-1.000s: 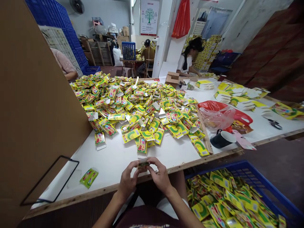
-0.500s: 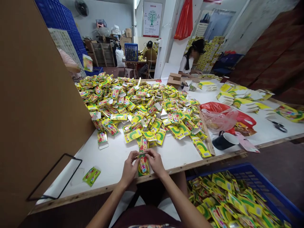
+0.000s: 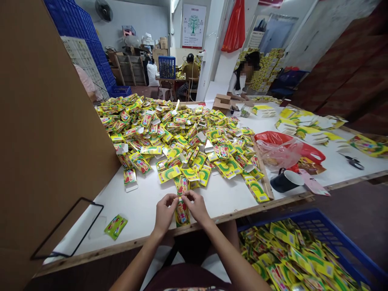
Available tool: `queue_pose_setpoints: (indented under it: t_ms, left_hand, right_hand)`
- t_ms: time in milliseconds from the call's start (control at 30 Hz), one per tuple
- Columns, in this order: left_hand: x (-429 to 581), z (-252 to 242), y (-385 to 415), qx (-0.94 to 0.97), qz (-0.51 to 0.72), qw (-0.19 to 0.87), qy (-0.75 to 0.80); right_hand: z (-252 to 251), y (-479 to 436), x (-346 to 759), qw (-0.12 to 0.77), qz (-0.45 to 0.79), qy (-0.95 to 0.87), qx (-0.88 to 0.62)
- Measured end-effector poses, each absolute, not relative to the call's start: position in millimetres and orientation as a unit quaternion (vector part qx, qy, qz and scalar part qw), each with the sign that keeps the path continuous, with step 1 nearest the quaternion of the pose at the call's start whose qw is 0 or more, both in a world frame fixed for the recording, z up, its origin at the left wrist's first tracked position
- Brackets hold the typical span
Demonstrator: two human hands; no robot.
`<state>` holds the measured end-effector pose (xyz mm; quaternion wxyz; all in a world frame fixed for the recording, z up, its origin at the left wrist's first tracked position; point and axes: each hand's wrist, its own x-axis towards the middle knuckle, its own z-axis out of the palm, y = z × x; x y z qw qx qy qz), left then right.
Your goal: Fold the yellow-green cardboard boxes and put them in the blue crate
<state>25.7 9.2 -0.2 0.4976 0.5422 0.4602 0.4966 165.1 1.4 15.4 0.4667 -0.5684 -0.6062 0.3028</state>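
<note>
Left hand (image 3: 165,211): pinching the box (image 3: 182,216) at its far end
Right hand (image 3: 196,205): pinching there too
Box: between them — near the desk (image 3: 142,214) edge
Pile (image 3: 174,151): beyond

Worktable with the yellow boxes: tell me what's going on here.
The person's left hand and right hand pinch the far end of a yellow box at the near edge of the table. Beyond it lies a heap of similar boxes, some with flaps open. More fill a blue crate below, to the right.
</note>
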Motion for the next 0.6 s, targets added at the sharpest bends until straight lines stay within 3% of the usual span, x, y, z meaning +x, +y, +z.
queue_pose_setpoints:
  t_ms: [600]
  left_hand:
    - [19.3,-2.3,13.7,0.563,0.465,0.504,0.461]
  right_hand:
    - [14.5,6.3,164.3,0.47,0.4,-0.551,-0.562]
